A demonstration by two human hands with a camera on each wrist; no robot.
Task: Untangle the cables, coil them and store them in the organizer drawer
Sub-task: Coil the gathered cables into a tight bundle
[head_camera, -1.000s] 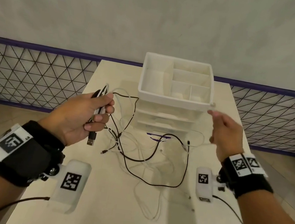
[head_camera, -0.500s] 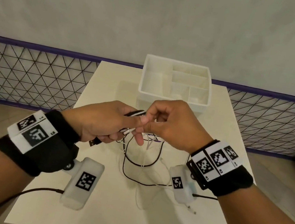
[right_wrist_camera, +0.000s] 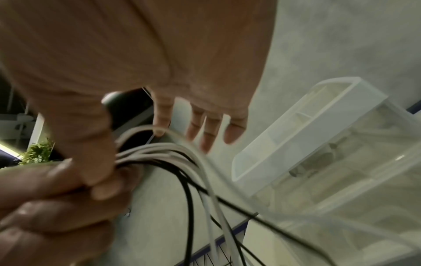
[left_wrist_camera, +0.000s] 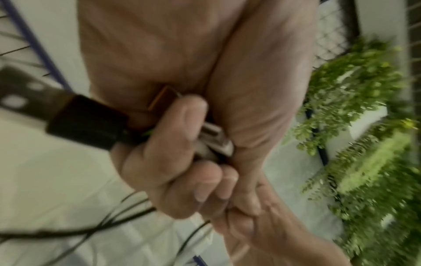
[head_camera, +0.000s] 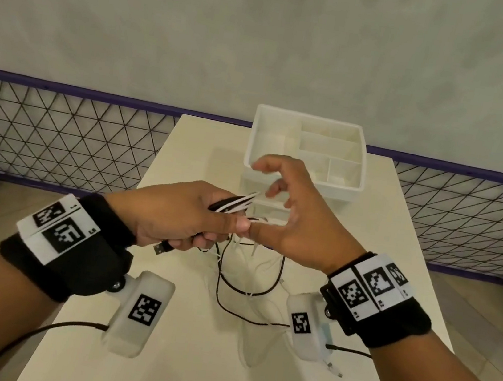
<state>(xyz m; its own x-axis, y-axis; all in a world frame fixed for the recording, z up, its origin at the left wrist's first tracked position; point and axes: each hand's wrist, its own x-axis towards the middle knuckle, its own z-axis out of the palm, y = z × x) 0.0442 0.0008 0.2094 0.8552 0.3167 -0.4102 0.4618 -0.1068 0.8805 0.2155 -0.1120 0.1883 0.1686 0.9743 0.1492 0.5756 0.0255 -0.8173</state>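
My left hand [head_camera: 223, 218] grips a bundle of black and white cables [head_camera: 232, 205] above the table; its curled fingers [left_wrist_camera: 173, 162] also hold a black USB plug [left_wrist_camera: 86, 122] that sticks out below the fist [head_camera: 163, 247]. My right hand [head_camera: 262, 198] is right beside it. Its thumb [right_wrist_camera: 100, 162] presses on the bundle [right_wrist_camera: 159, 151], and its fingers [right_wrist_camera: 205, 133] are spread and straight. Black cable [head_camera: 249, 291] and white cable [head_camera: 254, 345] hang down in loops onto the table. The white organizer [head_camera: 307, 153] stands behind the hands, its divided top tray holding nothing [right_wrist_camera: 318, 144].
The cream table [head_camera: 203, 157] has edges close on both sides, with a wire mesh fence [head_camera: 57, 137] behind it. A white connector end [head_camera: 334, 370] lies near the right edge. Green plants [left_wrist_camera: 364, 108] show in the left wrist view.
My right hand came over from the right to my left hand and pinched at the bundle. Its fingers have now spread open, with only the thumb on the cables.
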